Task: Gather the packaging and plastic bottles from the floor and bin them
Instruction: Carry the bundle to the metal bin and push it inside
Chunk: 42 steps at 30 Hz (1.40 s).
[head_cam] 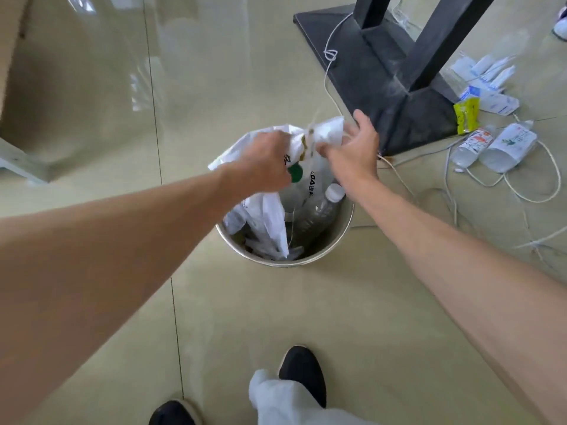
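A round metal bin (343, 231) stands on the floor in the middle of the view. Over its rim my left hand (264, 161) grips a white plastic packaging bag (267, 216) with dark print and a green spot. My right hand (356, 148) pinches the upper edge of the same white packaging (329, 130), fingers partly spread. Inside the bin lies a clear plastic bottle (319, 213) with a white cap. On the floor at the right lie two labelled plastic bottles (471, 145) (511, 145), a yellow-green wrapper (466, 115) and white-blue packets (487, 84).
A black metal stand base (368, 72) with two uprights sits behind the bin. White cords (534, 191) loop over the floor at the right. My two dark shoes (302, 369) are below the bin. A pale ledge (21, 164) is at the left.
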### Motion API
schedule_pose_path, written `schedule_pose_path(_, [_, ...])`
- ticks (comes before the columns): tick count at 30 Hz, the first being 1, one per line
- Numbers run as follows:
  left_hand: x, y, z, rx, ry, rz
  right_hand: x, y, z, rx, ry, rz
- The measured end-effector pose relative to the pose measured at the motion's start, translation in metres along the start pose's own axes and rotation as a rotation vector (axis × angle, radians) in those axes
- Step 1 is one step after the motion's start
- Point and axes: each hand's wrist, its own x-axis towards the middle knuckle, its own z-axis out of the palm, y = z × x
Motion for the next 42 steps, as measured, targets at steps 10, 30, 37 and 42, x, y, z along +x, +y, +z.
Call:
schedule_pose_path(10, [-0.017,-0.029,0.024,0.048,0.433,-0.063,-0.016,-0.008,0.008,-0.074,-0.214,-0.267])
schedule_pose_path(30, [-0.031,-0.064,0.019,0.128,0.631,0.363,-0.008,0.017,0.015,0.006,-0.374,-0.065])
schedule_pose_path(37, [-0.026,-0.064,0.032,0.028,0.073,0.094,-0.031,0.001,0.021,-1.077,-0.647,-0.668])
schedule_pose_path(42, [-0.012,-0.075,0.039,0.090,-0.170,0.026,-0.044,-0.019,0.023,-1.330,-0.831,-0.530])
